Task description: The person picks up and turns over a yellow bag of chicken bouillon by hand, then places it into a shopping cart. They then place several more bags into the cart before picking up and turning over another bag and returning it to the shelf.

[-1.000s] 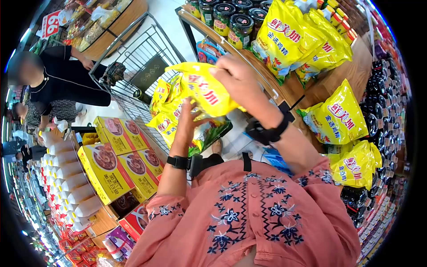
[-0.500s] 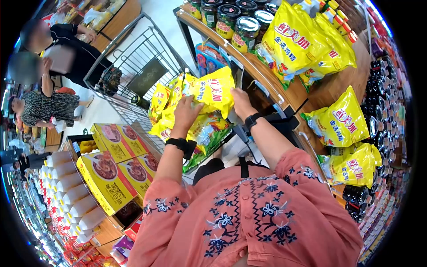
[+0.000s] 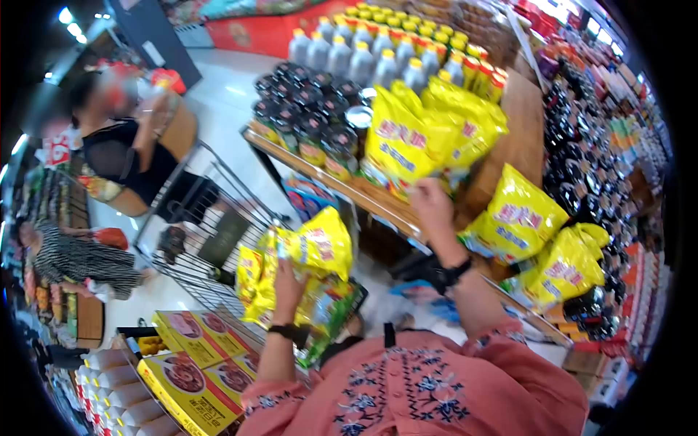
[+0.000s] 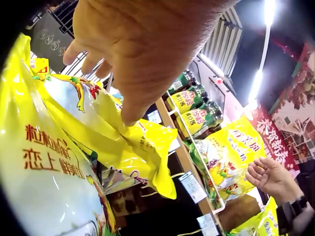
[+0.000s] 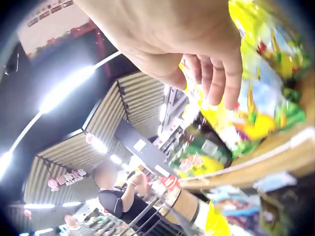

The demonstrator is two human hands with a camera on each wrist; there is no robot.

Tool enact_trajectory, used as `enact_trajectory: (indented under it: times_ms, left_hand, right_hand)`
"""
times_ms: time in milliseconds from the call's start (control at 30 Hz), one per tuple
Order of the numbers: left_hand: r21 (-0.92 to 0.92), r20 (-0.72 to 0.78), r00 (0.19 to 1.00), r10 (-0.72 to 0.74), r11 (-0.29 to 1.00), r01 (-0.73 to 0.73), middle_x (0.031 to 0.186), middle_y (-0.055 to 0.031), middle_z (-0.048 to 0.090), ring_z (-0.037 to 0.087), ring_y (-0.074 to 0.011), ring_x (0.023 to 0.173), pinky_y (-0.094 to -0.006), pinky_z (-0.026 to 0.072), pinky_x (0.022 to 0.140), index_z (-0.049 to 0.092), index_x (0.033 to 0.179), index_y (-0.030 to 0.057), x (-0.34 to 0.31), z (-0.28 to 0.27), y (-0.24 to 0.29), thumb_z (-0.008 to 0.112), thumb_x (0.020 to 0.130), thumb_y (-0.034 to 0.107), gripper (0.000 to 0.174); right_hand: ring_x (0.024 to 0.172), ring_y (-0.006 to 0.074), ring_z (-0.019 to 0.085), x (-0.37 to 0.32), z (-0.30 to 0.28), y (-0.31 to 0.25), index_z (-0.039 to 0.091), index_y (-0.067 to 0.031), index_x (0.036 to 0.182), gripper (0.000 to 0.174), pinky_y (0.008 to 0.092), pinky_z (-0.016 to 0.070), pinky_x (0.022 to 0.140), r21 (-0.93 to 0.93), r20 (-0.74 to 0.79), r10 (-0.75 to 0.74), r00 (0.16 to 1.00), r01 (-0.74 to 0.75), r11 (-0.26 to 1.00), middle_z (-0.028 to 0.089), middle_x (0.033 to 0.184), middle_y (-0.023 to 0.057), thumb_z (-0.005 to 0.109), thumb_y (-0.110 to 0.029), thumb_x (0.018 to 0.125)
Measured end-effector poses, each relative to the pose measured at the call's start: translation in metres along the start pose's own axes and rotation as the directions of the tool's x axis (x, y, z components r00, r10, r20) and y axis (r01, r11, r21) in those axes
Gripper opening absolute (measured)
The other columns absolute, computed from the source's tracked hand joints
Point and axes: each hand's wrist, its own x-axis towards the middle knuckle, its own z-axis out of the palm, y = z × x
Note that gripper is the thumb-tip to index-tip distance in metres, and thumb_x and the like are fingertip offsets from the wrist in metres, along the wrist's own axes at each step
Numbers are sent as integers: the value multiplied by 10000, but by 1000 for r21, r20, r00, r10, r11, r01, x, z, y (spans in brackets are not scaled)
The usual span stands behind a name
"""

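A yellow bag of chicken bouillon (image 3: pixel 325 243) lies on top of several similar bags (image 3: pixel 251 275) heaped at the near end of a shopping cart. My left hand (image 3: pixel 289 292) rests on this heap, its thumb against the yellow plastic and its fingers extended in the left wrist view. Over at the wooden shelf, my right hand (image 3: pixel 434 212) is at the lower edge of an upright bouillon bag (image 3: pixel 398 142). Its fingers (image 5: pixel 216 81) hang loosely bent in front of the bag, with nothing held.
Dark-lidded jars (image 3: pixel 313 120) and white bottles (image 3: pixel 361 62) stand behind the upright bags. Two more bouillon bags (image 3: pixel 518 216) lie along the shelf to the right. Yellow food boxes (image 3: pixel 193 385) are stacked at lower left. A person in black (image 3: pixel 138 145) stands beyond the cart's wire frame (image 3: pixel 185 280).
The bag both hands held went down onto the heap in the cart. My right hand has let go and moved right to the shelf bags. The head view has turned upward.
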Motion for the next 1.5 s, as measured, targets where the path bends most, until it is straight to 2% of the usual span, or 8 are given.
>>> enact_trajectory:
  times_ms: [167, 367, 500, 667, 800, 1033, 1200, 1500]
  left_hand:
    - [-124, -119, 993, -9, 992, -6, 1277, -273, 531, 518, -432, 1184, -456, 424, 1021, 467, 1344, -45, -28, -46, 52, 739, 864, 245, 622]
    - [-150, -123, 985, -117, 984, 98, 1318, -258, 532, 529, -374, 1220, -421, 429, 1022, 484, 1349, -57, -45, -62, 74, 698, 914, 251, 574]
    - [-189, -99, 980, -174, 970, 153, 1291, -241, 553, 556, -346, 1187, -406, 442, 1007, 490, 1333, -63, -56, -60, 83, 698, 916, 250, 561]
    - [-183, -143, 984, -103, 980, 76, 1259, -238, 576, 605, -329, 1121, -410, 490, 966, 481, 1343, -55, -63, -45, 67, 696, 922, 245, 560]
    - [-273, -145, 979, -144, 957, 100, 1242, -277, 576, 576, -385, 1138, -435, 455, 984, 518, 1313, -94, -64, -44, 76, 712, 907, 227, 553]
    - [-276, -177, 977, -121, 959, 69, 1245, -242, 583, 587, -345, 1126, -407, 462, 985, 499, 1344, -68, -74, -41, 76, 688, 921, 206, 538]
    - [-358, -154, 969, -192, 925, 126, 1237, -221, 606, 604, -315, 1141, -391, 478, 969, 507, 1337, -53, -85, -64, 95, 684, 932, 212, 515]
    - [-863, 103, 967, -234, 463, 204, 1369, -197, 541, 522, -272, 1293, -381, 422, 1065, 435, 1397, -39, -85, -99, 150, 629, 980, 330, 589]
  right_hand:
    - [852, 237, 642, 52, -51, 6, 570, 18, 1064, 421, 348, 517, 783, -57, -249, -137, 959, 127, 990, 654, 935, 132, 768, -276, 836]
    - [851, 226, 641, 71, -43, 1, 582, 34, 1053, 436, 347, 508, 773, -137, 81, 36, 996, -25, 990, 683, 967, 127, 756, -311, 850]
    - [921, 258, 666, 67, -33, -12, 597, 35, 1183, 507, 362, 502, 827, 110, 83, 105, 991, -114, 987, 697, 1056, 175, 742, -319, 850]
    - [1036, 382, 647, 77, -27, 17, 651, 14, 1152, 442, 432, 484, 888, -133, 111, 157, 981, -142, 981, 680, 1108, 245, 685, -334, 882]
    - [932, 413, 651, 47, -28, -16, 656, 10, 1105, 387, 442, 495, 836, -155, -2, -137, 991, 135, 979, 693, 956, 233, 667, -319, 901]
    - [832, 389, 658, 33, -32, -59, 647, 52, 994, 350, 413, 495, 730, -241, -33, 25, 999, -32, 970, 680, 898, 239, 651, -293, 933]
    - [782, 308, 649, 10, -52, -113, 640, 57, 993, 352, 377, 499, 725, -144, -5, -207, 978, 204, 968, 689, 899, 214, 665, -290, 937]
    - [880, 75, 623, -48, -15, -181, 642, 20, 1167, 292, 247, 509, 778, 383, 267, 28, 963, -133, 914, 692, 1030, 57, 652, -190, 964]
